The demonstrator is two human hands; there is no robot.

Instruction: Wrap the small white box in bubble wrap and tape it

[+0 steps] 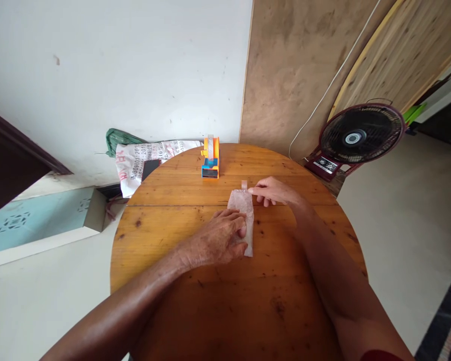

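A small translucent pinkish packet (244, 205) lies flat on the round wooden table (195, 311). My left hand (220, 240) rests on its near left part, fingers curled and pressing it down. My right hand (271, 191) is at the packet's far end, fingertips pinched together at a short strip of tape (244, 184) that sticks out from the top edge. An orange and blue tape dispenser (211, 159) stands further back on the table, apart from both hands.
A dark red floor fan (357, 138) stands to the right behind the table. A printed white sack (143, 160) and a green bundle (116, 139) lie against the white wall at the left. A striped mat (449, 321) shows at lower right.
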